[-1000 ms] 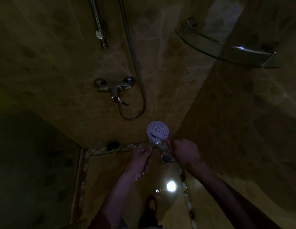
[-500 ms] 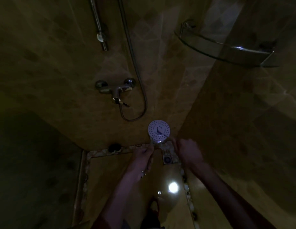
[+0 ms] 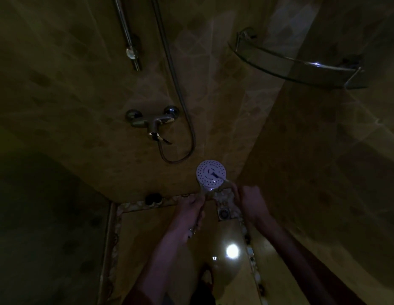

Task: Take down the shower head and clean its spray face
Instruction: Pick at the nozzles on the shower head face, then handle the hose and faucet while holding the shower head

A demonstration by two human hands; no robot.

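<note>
The handle of the shower head (image 3: 211,174) is hidden inside the grip of the left hand (image 3: 191,211), so its shape cannot be told. What the right hand (image 3: 251,200) pinches against the spray face is too small and dim to identify. The hose (image 3: 180,95) and the slide rail (image 3: 127,38) run off the top edge. Both forearms are cut by the bottom edge, and the dark object (image 3: 153,199) at the wall's foot is unreadable
</note>
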